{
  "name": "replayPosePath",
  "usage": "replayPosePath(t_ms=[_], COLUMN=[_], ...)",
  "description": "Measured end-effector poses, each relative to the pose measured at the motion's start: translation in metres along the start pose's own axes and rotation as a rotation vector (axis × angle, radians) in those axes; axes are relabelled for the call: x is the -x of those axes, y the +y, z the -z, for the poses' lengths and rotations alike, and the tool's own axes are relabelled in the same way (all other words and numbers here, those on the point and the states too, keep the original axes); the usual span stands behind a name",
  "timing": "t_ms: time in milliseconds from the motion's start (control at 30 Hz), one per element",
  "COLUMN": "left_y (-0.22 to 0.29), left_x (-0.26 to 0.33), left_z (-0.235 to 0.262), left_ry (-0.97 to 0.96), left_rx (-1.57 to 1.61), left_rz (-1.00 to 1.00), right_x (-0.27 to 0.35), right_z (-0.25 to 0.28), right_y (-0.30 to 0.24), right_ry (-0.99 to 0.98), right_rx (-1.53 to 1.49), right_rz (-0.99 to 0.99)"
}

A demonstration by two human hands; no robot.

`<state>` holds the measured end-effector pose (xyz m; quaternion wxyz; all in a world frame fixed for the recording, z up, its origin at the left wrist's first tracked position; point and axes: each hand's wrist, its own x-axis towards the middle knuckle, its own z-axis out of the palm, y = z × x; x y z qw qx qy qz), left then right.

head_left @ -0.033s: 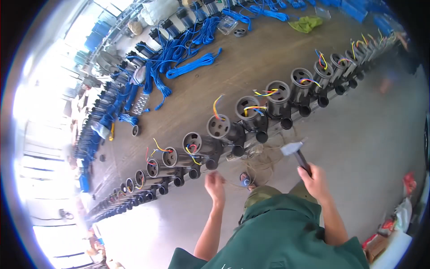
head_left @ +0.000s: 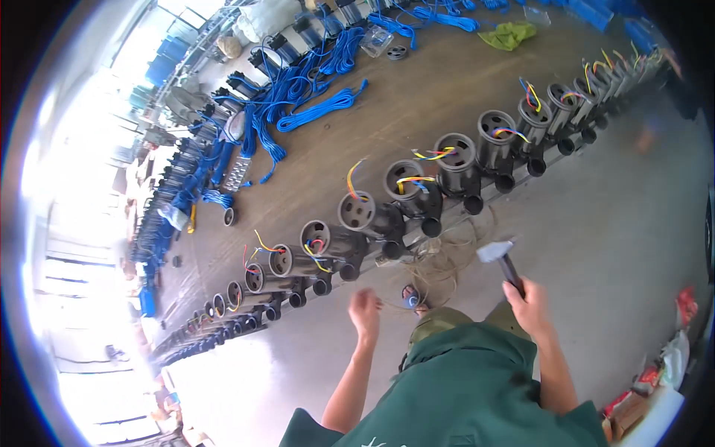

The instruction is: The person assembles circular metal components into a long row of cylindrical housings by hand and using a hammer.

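Note:
A hammer [head_left: 511,270] with a light metal head and dark handle is gripped in my right hand [head_left: 530,307]. Its head hangs over the floor, apart from the bench. My left hand [head_left: 365,311] hovers in front of the bench edge, just below a dark metal pump housing [head_left: 325,246]; motion smears its fingers, so their closure is unclear. Similar cylindrical housings line the near edge, among them one with yellow and blue wires [head_left: 406,186] and a larger-looking one [head_left: 456,158]. Each has a round slotted top and a short side outlet facing me.
Coiled blue cables [head_left: 320,110] and motors lie along the bench's far side, near a green cloth [head_left: 508,36]. A loose beige cord [head_left: 439,276] trails on the floor by my foot. Red and white bags [head_left: 674,350] sit at the lower right beside a cardboard box [head_left: 629,413].
My left hand has shifted slightly to the right, away from the housings. The hammer and my right hand have moved a little to the right and down.

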<state>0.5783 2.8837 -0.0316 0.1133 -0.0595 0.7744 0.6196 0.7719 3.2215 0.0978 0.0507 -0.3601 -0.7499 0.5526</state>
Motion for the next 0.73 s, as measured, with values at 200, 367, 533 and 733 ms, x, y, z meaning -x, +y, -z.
replayPosePath(t_ms=[200,367,533,733], left_y=[-0.063,-0.096,0.025,0.236], left_x=[0.079,0.05,0.041,0.071], left_z=[-0.097,-0.166,-0.409,-0.683], left_ry=[-0.246,-0.476,-0.639,-1.415], left_rx=[-0.428,-0.766,-0.364,-0.25], left_rz=[0.127,-0.083,-0.026,-0.284], right_x=[0.034,0.022,-0.032,-0.101], right_z=[0.163,0.29,0.37,0.484], right_y=[0.141,0.216,0.323,0.407], right_ry=[0.062,0.399,0.956,1.14], right_rx=[-0.856,-2.442,-2.459,-1.896], right_rz=[-0.667,-0.504,-0.413,-0.394])
